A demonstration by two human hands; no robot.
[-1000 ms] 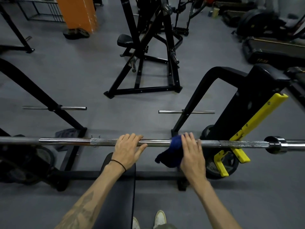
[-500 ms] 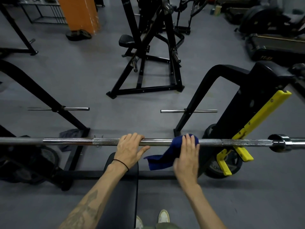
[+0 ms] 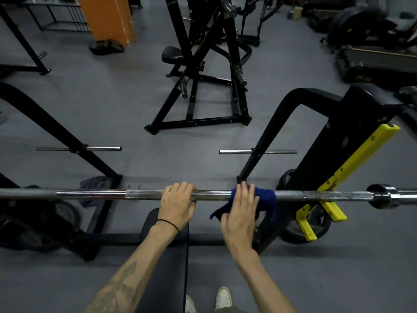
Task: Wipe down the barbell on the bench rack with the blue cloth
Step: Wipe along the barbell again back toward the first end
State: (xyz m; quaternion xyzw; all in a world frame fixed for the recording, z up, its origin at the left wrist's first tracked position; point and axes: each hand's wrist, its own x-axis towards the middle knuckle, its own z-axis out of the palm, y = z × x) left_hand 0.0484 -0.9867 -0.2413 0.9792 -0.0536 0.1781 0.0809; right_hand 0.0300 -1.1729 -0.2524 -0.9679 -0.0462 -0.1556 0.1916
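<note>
Both hands on the bar, cloth under my right.

My left hand [image 3: 178, 203] curls over the barbell [image 3: 101, 195] at mid-frame and grips it. My right hand [image 3: 241, 213] lies flat, fingers straight, pressing the blue cloth [image 3: 267, 196] draped over the bar just right of centre. Its thumb is blurred, probably tucked beneath. The bar crosses the bench rack [image 3: 334, 141] at right.

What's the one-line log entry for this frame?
step: wipe barbell | left hand: grips barbell | right hand: fingers straight, presses blue cloth onto barbell | blue cloth: draped over barbell
</note>
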